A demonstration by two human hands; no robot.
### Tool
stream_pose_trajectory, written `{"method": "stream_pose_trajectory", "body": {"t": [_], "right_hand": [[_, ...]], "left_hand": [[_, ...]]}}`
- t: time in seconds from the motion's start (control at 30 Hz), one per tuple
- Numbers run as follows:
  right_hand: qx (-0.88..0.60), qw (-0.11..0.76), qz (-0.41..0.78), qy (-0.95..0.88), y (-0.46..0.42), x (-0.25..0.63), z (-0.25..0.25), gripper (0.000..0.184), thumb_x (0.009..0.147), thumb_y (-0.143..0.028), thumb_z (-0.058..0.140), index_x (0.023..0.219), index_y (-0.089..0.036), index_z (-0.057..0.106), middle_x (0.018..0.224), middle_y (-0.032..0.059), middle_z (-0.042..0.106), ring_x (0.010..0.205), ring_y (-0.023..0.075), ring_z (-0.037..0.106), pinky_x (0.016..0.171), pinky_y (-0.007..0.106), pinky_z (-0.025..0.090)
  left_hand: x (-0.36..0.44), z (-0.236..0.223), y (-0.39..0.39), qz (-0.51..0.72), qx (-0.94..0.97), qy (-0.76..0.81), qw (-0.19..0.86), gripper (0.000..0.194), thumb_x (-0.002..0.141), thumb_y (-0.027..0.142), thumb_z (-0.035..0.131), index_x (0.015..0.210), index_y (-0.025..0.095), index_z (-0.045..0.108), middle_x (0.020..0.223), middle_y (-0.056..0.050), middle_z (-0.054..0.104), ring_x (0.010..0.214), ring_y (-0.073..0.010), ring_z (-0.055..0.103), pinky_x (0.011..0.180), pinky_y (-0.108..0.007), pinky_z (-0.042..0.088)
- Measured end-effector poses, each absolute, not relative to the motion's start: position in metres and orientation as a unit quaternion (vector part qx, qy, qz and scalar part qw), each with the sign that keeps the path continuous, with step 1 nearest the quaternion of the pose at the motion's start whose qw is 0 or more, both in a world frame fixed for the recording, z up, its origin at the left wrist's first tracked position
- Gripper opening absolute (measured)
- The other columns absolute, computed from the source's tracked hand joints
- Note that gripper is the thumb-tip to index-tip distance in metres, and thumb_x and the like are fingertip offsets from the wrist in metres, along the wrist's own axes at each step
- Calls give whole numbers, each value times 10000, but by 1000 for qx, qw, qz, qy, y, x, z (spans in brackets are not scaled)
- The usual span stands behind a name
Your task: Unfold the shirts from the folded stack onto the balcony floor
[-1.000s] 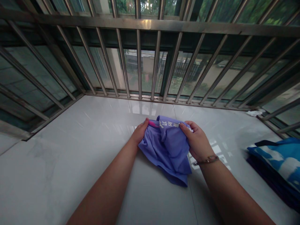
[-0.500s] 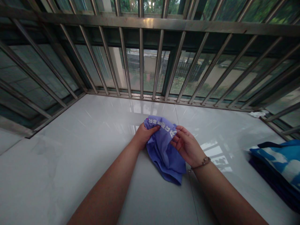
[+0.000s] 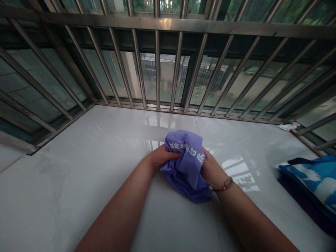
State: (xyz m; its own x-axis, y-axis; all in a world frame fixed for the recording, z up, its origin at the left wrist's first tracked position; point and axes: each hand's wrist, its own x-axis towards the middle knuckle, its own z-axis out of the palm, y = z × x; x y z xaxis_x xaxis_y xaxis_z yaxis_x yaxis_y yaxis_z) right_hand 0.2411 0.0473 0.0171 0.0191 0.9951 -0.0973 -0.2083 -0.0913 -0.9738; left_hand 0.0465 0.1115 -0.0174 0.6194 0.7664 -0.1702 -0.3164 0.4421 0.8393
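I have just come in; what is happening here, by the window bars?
A person is handling a purple cloth with white lettering, using both bare hands, over a pale glossy surface. The left hand grips it with the thumb on top. The right hand is at the other side, partly hidden by the cloth, so its grip is unclear. The cloth is bunched, not flat. Blue-and-white fabric lies apart to the right, and metal bars stand beyond.
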Motion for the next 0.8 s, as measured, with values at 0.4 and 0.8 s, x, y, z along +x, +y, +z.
{"method": "stream_pose_trajectory", "body": {"t": [0.4, 0.8], "right_hand": [[-440, 551, 655, -272, 59, 257, 20, 514, 898, -754, 674, 1034, -267, 769, 1102, 86, 858, 1268, 354, 759, 1085, 539, 619], [-376, 537, 658, -371, 40, 239, 23, 674, 801, -532, 929, 1394, -340, 672, 1406, 48, 762, 1341, 304, 711, 1193, 488, 557]], "left_hand": [[49, -23, 122, 405, 349, 338, 775, 758, 621, 630, 1037, 1152, 144, 802, 1028, -131, 870, 1034, -347, 836, 1032, -480, 652], [55, -21, 122, 406, 474, 327, 710, 705, 653, 476, 1057, 1247, 173, 827, 1276, -150, 836, 1244, -374, 775, 1171, -542, 562]]}}
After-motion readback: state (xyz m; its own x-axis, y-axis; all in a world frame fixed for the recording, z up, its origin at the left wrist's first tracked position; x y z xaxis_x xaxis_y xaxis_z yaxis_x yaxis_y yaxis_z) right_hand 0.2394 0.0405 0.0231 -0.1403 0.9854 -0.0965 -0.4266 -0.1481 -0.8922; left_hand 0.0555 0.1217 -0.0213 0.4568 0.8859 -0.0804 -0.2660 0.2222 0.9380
